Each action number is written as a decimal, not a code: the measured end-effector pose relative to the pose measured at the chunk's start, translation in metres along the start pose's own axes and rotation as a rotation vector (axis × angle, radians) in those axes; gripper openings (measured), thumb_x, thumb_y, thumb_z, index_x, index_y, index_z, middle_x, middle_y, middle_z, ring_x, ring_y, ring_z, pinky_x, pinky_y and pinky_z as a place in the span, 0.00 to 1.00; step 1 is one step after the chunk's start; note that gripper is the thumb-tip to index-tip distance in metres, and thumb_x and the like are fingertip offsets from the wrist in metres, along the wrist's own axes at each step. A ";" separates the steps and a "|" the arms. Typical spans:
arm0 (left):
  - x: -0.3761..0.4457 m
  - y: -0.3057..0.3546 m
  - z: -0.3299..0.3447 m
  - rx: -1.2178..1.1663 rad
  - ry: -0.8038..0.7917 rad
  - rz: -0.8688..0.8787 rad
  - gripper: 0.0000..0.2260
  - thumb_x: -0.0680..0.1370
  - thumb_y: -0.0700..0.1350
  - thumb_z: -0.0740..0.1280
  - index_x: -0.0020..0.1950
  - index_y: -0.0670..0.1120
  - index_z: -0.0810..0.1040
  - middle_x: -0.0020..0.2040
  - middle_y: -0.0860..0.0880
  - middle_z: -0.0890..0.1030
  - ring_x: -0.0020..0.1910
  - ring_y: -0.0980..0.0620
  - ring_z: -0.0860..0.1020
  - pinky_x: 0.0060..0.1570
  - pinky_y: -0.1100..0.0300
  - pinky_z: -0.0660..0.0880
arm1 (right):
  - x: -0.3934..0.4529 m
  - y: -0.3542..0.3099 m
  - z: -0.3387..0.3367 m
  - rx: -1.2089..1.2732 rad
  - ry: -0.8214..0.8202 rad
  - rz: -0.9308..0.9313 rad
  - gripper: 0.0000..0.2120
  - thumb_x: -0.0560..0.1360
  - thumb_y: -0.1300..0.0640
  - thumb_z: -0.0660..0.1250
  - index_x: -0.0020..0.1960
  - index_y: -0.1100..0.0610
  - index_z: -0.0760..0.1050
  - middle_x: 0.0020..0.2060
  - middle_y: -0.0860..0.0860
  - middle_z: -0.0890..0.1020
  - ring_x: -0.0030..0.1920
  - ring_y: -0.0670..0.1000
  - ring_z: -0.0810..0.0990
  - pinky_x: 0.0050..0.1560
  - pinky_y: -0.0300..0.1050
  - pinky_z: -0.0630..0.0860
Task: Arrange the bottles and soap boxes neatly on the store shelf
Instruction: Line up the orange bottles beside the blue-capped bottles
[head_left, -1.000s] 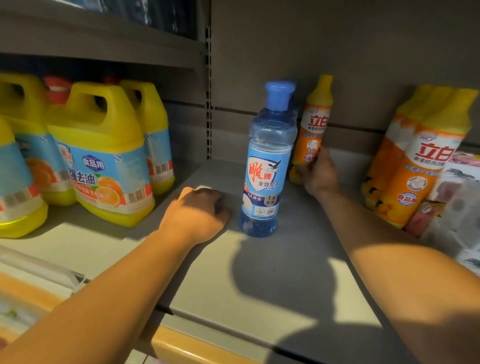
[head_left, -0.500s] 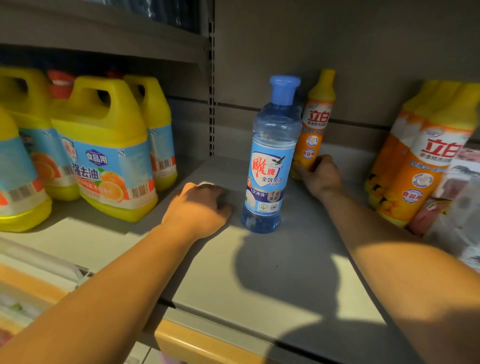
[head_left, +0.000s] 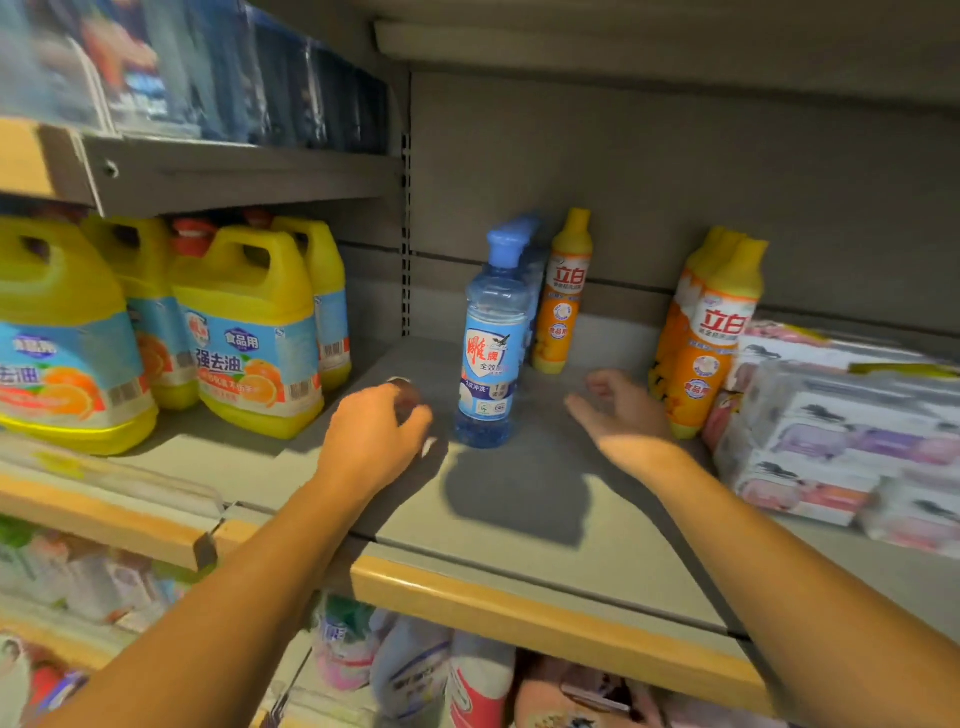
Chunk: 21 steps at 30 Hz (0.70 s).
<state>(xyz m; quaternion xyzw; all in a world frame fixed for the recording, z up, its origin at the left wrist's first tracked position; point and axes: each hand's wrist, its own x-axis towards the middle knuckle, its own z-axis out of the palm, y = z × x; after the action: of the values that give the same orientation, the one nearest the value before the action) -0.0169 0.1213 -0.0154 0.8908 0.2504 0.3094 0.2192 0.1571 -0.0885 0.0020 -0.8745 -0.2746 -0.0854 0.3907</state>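
A clear blue bottle (head_left: 488, 353) with a blue cap stands upright on the grey shelf (head_left: 530, 509), with more blue bottles lined up behind it. An orange bottle (head_left: 563, 296) with a yellow top stands upright just right of them, near the back wall. My left hand (head_left: 374, 436) rests on the shelf left of the blue bottle, fingers curled; a small dark thing shows at its knuckles, unclear what. My right hand (head_left: 618, 415) hovers open to the right of the blue bottle, touching nothing.
A row of orange bottles (head_left: 706, 332) stands at the right, with stacked wrapped soap packs (head_left: 841, 431) beside them. Large yellow jugs (head_left: 249, 332) fill the left bay. Blue packs sit on the upper shelf (head_left: 234, 171). More goods lie below.
My right hand has let go of the single orange bottle and drawn back toward the front, opening. The left hand stays in place. The view has pulled back.
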 end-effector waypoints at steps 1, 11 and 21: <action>-0.012 0.009 -0.004 -0.086 0.050 0.032 0.05 0.75 0.48 0.67 0.47 0.51 0.81 0.45 0.50 0.84 0.44 0.48 0.81 0.45 0.54 0.77 | -0.005 -0.004 -0.012 0.026 0.024 -0.032 0.19 0.75 0.48 0.71 0.62 0.56 0.76 0.59 0.53 0.80 0.59 0.54 0.79 0.59 0.46 0.73; -0.031 0.121 0.028 -0.459 -0.128 0.207 0.06 0.76 0.40 0.70 0.52 0.44 0.83 0.49 0.49 0.84 0.46 0.52 0.82 0.52 0.63 0.76 | 0.011 -0.021 -0.138 0.061 0.411 -0.158 0.17 0.73 0.55 0.70 0.60 0.59 0.77 0.56 0.57 0.78 0.57 0.57 0.78 0.60 0.50 0.73; 0.001 0.138 0.087 -0.375 -0.298 0.170 0.12 0.78 0.44 0.69 0.62 0.47 0.79 0.53 0.50 0.84 0.53 0.51 0.82 0.59 0.62 0.72 | 0.083 -0.002 -0.148 -0.155 0.213 -0.095 0.24 0.76 0.53 0.67 0.69 0.55 0.68 0.63 0.58 0.75 0.61 0.60 0.76 0.58 0.45 0.74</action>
<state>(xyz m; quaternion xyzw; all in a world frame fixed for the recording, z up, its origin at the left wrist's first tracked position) 0.0839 -0.0061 -0.0014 0.8881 0.0775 0.2332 0.3883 0.2347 -0.1613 0.1341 -0.8740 -0.2653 -0.2170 0.3445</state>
